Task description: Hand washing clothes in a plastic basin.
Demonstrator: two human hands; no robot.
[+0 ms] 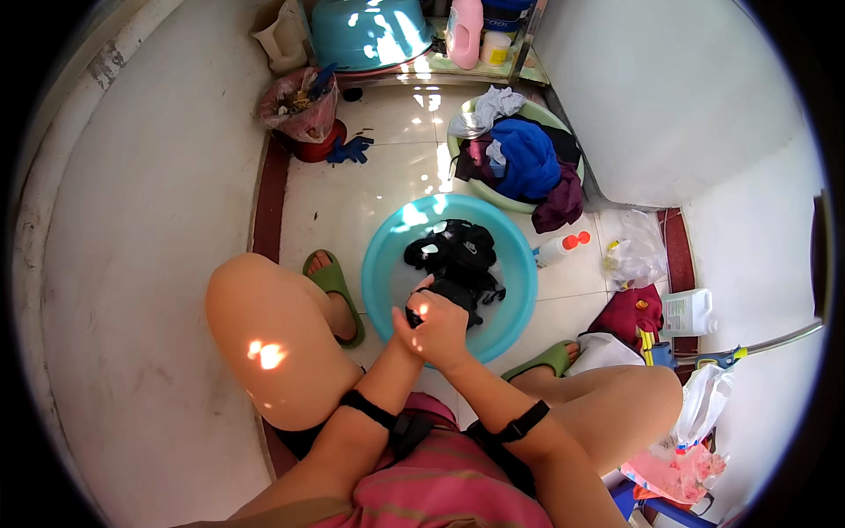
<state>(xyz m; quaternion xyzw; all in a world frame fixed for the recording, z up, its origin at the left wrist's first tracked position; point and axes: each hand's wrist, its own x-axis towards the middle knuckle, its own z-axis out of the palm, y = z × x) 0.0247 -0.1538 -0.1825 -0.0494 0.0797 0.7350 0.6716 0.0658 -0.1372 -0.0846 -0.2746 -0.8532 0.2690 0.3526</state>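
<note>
A turquoise plastic basin (516,284) stands on the tiled floor between my feet, with a little whitish water at its bottom. In it lies a black garment (462,247) bearing a white Nike logo, bunched up and looking wet. Above the basin's near side, my right hand (439,328) is closed on part of the black cloth. My left hand (404,330) meets it there, mostly hidden under the right; its fingers are close to the same cloth, but its grip cannot be made out.
Beyond stands a pale green basin (455,146) heaped with clothes (528,158). A white bottle with a red cap (554,249) lies right of the turquoise basin. A bin with a plastic liner (307,115) and a blue glove (351,150) are at the far left. White walls flank both sides.
</note>
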